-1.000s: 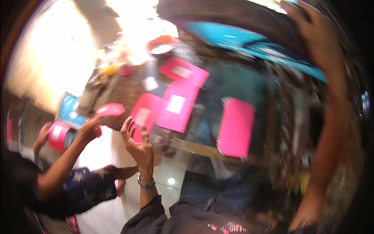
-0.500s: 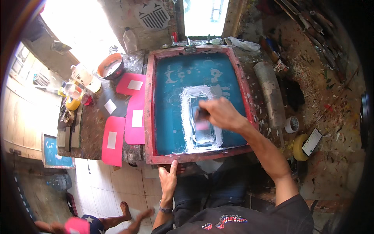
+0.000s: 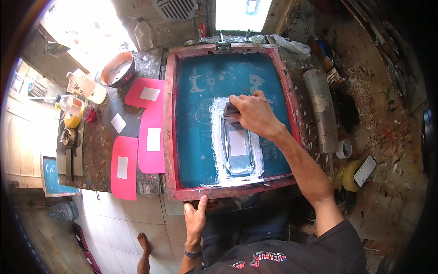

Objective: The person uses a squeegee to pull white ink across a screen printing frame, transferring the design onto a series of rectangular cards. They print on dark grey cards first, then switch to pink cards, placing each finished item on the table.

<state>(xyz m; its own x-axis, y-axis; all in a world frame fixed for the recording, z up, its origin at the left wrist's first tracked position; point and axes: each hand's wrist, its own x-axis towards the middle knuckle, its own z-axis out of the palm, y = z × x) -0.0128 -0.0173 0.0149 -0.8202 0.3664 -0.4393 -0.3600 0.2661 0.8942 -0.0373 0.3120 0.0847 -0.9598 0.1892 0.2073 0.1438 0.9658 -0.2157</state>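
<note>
A screen-printing frame [image 3: 169, 123] with a red-stained wooden rim and blue mesh [image 3: 196, 137] lies in front of me. Thick white ink [image 3: 218, 155] rings a narrow panel in the mesh, and a pale rectangle [image 3: 237, 143] shows through it. My right hand [image 3: 256, 114] is closed round a dark squeegee [image 3: 230, 111] at the far end of that panel; the fingers partly cover the tool. At the frame's near edge my left hand [image 3: 195, 220] grips the rim, thumb on top, the other fingers mostly hidden beneath.
Pink sheets with white rectangles [image 3: 153, 139] lie left of the frame. Beyond them stand a bowl [image 3: 117, 69] and bottles [image 3: 86, 87]. A grey cylinder [image 3: 320, 109], a tape roll [image 3: 350, 176] and a phone [image 3: 365, 171] are at the right. Someone's foot [image 3: 144, 243] is on the tiles.
My right hand has moved the squeegee away from me to the panel's far end, uncovering the pale rectangle. The other person at lower left has mostly left view. My left hand keeps its grip.
</note>
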